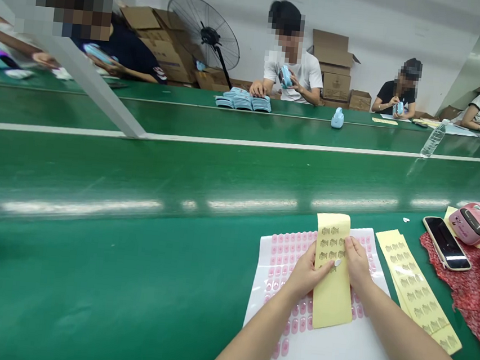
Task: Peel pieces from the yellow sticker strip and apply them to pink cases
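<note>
Both my hands grip a yellow sticker sheet (332,302) with small dark printed labels on its upper part. My left hand (308,271) pinches its left edge, the thumb lying across the front. Around the right edge my right hand (358,262) is closed, near the label rows. A small whitish oval shows at my left thumb tip; whether it is a nail or a sticker I cannot tell. Beneath my hands lies a white sheet (324,358) with rows of pink oval stickers (289,258), partly hidden by my arms and the yellow sheet.
More yellow label sheets (417,282) lie at the right. Beyond them are a phone (446,242), red bubble wrap (476,287) and pink rounded items (476,222). A water bottle (433,139) stands by the white rail (235,143). Several people work across the green table (107,280).
</note>
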`<state>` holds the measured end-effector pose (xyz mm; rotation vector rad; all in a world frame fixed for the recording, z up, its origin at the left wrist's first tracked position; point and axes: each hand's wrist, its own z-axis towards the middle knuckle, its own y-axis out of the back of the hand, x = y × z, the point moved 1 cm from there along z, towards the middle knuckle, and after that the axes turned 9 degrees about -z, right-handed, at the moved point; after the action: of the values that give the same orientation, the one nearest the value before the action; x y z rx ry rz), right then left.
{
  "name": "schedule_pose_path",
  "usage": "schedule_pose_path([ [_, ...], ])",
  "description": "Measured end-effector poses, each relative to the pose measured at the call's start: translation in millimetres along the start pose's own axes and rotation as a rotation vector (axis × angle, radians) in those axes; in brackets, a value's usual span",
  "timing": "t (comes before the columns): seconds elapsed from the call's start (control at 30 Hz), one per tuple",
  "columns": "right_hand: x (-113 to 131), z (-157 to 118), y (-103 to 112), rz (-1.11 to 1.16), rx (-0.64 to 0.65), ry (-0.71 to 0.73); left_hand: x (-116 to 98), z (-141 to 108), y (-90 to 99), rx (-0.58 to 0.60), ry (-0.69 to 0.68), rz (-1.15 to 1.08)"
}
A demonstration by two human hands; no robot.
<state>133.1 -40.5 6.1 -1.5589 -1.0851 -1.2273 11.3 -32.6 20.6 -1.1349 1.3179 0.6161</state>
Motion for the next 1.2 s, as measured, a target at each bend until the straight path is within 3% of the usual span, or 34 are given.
schedule_pose_path([
  [0.2,3,-1,-1,0.024,0.042,-0.020,-4,1,1.5,0.013,0.006,-0.038],
  [0.43,10,-6,-4,0.018,0.176,0.049,-10,4,3.7,-0.114,-0.023,-0.078],
  [0.63,8,-4,-3,-0.033,0.251,0.024,-8,4,4.3,-0.183,-0.049,-0.102],
  [1.2,4,1,-1,-0.130,0.265,0.054,-9,5,4.6,-0.204,-0.068,-0.054],
])
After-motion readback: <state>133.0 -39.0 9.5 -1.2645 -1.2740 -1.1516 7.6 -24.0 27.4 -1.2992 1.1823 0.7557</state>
